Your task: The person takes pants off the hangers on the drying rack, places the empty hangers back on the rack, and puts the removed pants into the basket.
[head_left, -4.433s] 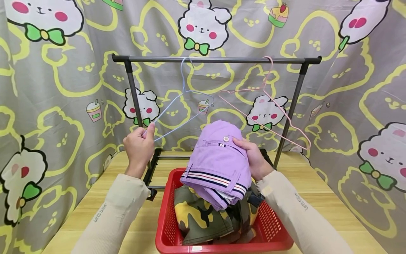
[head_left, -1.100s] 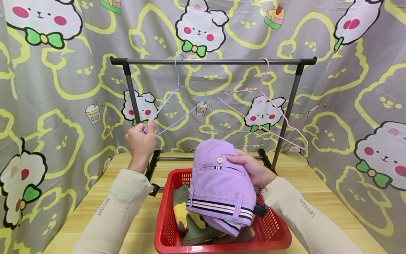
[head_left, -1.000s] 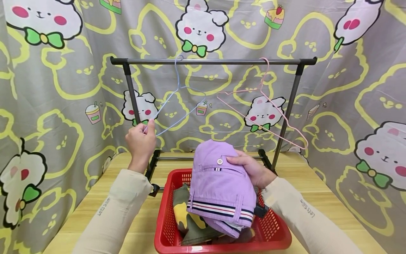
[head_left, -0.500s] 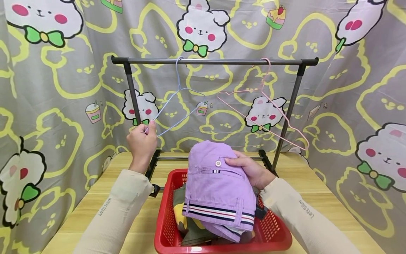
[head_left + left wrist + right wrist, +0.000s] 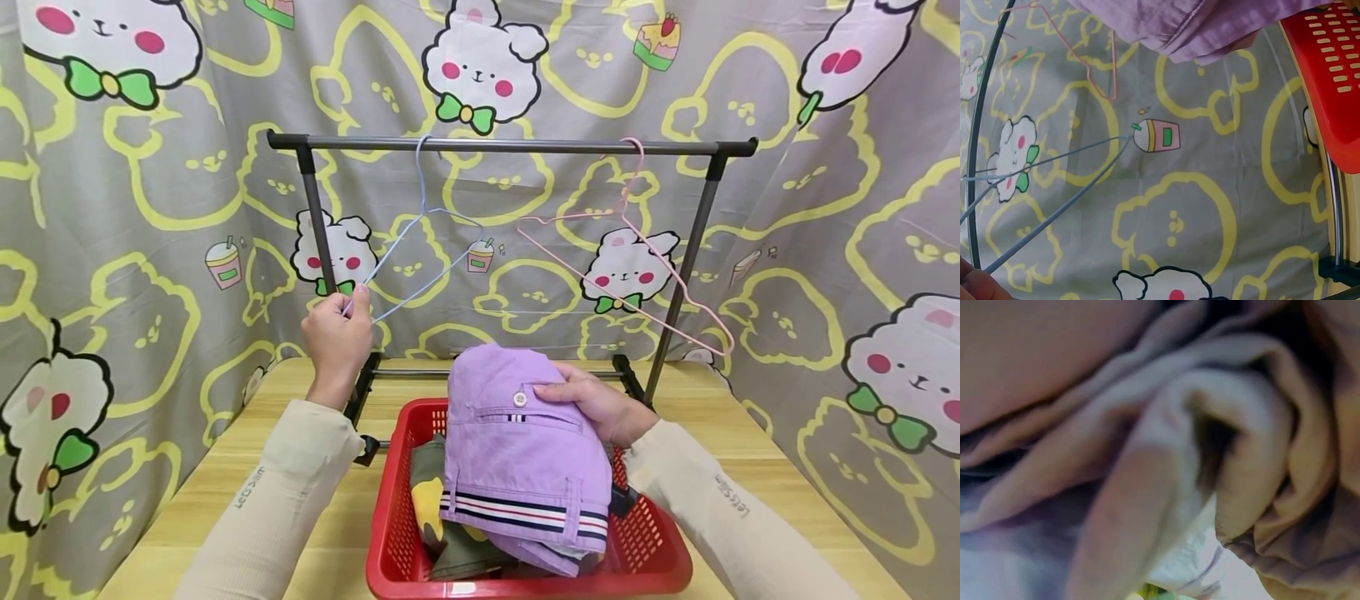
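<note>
In the head view my left hand (image 5: 337, 337) pinches the lower left corner of a blue wire hanger (image 5: 397, 237), whose hook sits over the rail. The left wrist view has the hanger's other arms (image 5: 1060, 215) and a bit of my fingers. My right hand (image 5: 603, 404) grips a folded pair of purple trousers (image 5: 517, 454) by its right side, thumb beside the pocket button. The bundle hangs over the red basket (image 5: 386, 533), striped waistband toward me. Only blurred cloth folds (image 5: 1254, 437) fill most of the right wrist view.
A pink hanger (image 5: 675, 279) hangs from the right part of the dark rail (image 5: 517, 146). Camouflage cloth (image 5: 457, 550) lies in the basket, partly hidden by the purple trousers. The rack stands on a wooden table (image 5: 232, 454) before a patterned curtain (image 5: 487, 317).
The purple trousers and my right hand have come lower than about four seconds ago, sinking slightly over the last second. The blue hanger has shifted a little left, still pinched in my left hand.
</note>
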`<state>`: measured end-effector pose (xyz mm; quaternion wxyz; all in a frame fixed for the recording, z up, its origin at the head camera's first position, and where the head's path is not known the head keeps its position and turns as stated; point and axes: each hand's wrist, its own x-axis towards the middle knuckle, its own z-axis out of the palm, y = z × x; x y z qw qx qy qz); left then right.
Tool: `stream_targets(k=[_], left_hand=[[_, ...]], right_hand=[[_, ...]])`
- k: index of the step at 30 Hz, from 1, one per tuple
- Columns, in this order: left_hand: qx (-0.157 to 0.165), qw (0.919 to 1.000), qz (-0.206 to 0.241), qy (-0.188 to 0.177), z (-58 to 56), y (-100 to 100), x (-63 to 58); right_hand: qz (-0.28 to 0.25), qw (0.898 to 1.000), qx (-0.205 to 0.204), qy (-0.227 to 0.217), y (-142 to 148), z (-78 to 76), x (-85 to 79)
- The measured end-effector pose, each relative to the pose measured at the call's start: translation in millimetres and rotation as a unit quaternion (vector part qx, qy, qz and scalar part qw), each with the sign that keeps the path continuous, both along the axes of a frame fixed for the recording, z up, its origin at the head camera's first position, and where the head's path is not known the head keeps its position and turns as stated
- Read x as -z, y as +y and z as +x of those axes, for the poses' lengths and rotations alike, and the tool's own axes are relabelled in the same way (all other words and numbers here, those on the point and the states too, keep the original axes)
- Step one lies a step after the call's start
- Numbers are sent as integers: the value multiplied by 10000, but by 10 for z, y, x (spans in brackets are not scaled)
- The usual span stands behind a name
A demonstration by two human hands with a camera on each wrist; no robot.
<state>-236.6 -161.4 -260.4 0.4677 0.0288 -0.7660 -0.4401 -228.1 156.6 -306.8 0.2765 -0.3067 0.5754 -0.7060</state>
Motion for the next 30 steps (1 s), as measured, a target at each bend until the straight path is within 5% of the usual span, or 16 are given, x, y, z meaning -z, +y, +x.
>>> stream_targets(k=[11, 19, 23, 30], left_hand=[[-34, 10000, -44, -71, -7, -15, 17], [-9, 10000, -13, 9, -9, -4, 26], [15, 10000, 25, 40, -18, -1, 32], [14, 10000, 69, -1, -30, -3, 40]], right_hand=[[905, 9941, 419, 414, 87, -64, 3], [1811, 9747, 662, 1131, 106, -119, 15], [2150, 9585, 679, 1744, 109, -149, 27], [2823, 9061, 862, 3031, 121, -197, 38]])
